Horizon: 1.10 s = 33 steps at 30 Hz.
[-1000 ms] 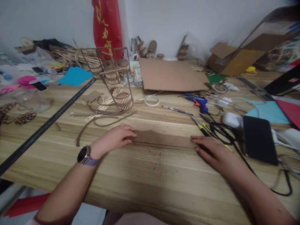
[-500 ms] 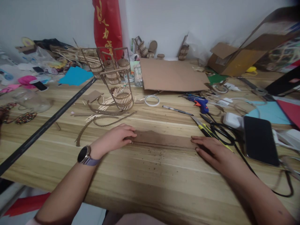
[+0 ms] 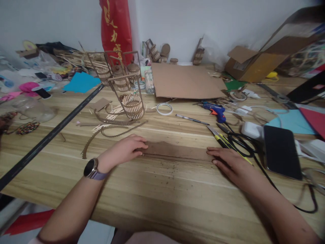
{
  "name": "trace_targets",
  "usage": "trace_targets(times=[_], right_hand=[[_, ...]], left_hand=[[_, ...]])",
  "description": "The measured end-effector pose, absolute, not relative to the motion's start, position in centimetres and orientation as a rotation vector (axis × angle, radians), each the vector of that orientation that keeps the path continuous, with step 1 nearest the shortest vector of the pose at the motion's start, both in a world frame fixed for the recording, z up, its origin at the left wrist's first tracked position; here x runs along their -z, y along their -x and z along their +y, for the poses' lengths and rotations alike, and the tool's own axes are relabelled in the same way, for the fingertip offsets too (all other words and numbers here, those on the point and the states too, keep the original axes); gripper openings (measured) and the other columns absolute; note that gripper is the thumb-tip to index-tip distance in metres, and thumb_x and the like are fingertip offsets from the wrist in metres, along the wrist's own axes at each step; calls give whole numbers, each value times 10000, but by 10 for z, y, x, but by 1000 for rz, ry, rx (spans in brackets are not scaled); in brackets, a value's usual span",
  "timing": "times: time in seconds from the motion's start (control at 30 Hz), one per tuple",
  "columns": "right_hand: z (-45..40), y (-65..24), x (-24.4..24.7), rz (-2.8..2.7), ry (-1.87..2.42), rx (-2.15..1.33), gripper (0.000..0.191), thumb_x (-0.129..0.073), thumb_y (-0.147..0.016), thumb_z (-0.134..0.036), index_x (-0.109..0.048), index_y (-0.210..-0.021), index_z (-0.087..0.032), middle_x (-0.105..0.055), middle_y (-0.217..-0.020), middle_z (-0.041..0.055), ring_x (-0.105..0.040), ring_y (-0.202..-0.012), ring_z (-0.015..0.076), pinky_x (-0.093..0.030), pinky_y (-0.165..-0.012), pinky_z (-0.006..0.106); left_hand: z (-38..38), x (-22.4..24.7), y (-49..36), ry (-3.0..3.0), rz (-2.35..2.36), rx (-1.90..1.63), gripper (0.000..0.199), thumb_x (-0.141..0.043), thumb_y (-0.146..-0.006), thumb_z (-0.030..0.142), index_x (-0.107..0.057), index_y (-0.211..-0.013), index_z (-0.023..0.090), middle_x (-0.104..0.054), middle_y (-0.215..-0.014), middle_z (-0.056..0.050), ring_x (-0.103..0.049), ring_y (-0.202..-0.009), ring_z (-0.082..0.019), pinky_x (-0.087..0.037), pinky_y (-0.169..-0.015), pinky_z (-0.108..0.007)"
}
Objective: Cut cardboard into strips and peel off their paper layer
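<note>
A long brown cardboard strip (image 3: 177, 151) lies across the wooden table in front of me. My left hand (image 3: 129, 148), a watch on its wrist, grips the strip's left end between thumb and fingers. At the opposite end, my right hand (image 3: 228, 164) pinches the strip with its fingertips and thumb. Dark crumbs (image 3: 174, 173) are scattered just below the strip. Close to my right hand lie a yellow utility knife (image 3: 223, 140) and black scissors (image 3: 240, 142). Beyond my left hand are curved corrugated cardboard strips (image 3: 111, 127).
Small stick baskets (image 3: 132, 106) with tall handles stand at the back left. Behind the strip are a tape roll (image 3: 164, 109), a pen (image 3: 192, 119) and a large cardboard sheet (image 3: 188, 81). A blue glue gun (image 3: 215, 112) and a phone (image 3: 281, 152) lie to the right.
</note>
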State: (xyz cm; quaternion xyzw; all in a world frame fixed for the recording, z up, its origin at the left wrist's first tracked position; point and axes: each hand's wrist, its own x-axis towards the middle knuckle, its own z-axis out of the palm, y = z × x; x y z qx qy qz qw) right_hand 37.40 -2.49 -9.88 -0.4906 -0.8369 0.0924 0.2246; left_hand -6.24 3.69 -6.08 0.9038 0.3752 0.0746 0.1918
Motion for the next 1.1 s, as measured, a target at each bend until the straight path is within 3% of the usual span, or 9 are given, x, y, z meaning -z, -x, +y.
trace_targets(times=[1.1], right_hand=[[-25,-374,103,-2298,1332,-220,276,-493,-1004,-340,-692,-1169,-245,-768,-1182,118,-727,-1082,273,-603,-920,487]], left_hand=[[37,62,63,-2518,1057,-236,267,-657,-951,177,-750,-1196,227,-698,-1300,-83,-618,-1222,-243,-478,-1081,-393]])
